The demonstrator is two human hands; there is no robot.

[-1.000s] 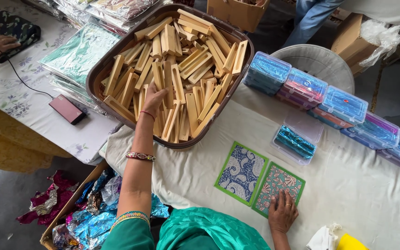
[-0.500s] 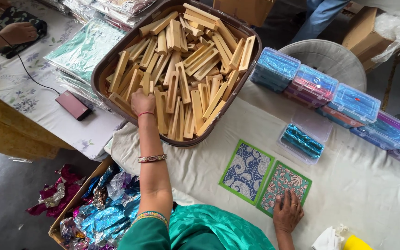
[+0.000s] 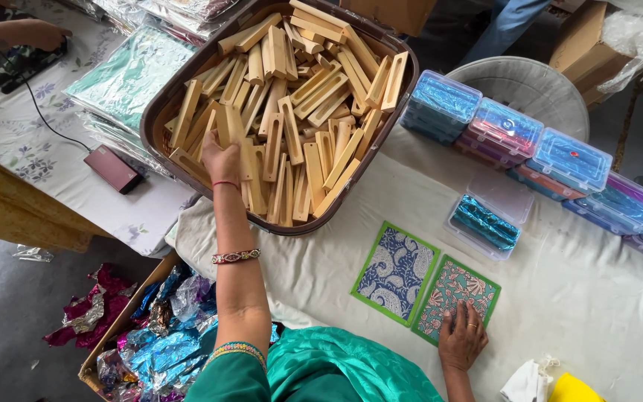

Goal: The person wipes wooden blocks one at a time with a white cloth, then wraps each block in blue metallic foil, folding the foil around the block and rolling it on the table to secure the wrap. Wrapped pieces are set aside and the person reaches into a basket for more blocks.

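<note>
My left hand (image 3: 221, 158) reaches into a large brown tray (image 3: 156, 112) piled with several light wooden blocks (image 3: 314, 97). Its thumb and fingers close around one upright wooden block (image 3: 226, 123) at the tray's near left side. My right hand (image 3: 461, 339) rests flat, fingers apart, on the near edge of a teal patterned card (image 3: 459, 292) with a green border. A blue patterned card (image 3: 396, 272) lies beside it on the white cloth (image 3: 321, 275).
A row of clear lidded boxes (image 3: 500, 126) with coloured foil lines the far right. An open clear box (image 3: 485, 222) holds blue foil. A maroon power bank (image 3: 115, 168) lies left. A cardboard box of foil wrappers (image 3: 150, 335) sits below. Another person's hand (image 3: 31, 33) is at the top left.
My left hand has moved further left and forward in the tray and closed on a wooden block. My right hand stays on the teal card.
</note>
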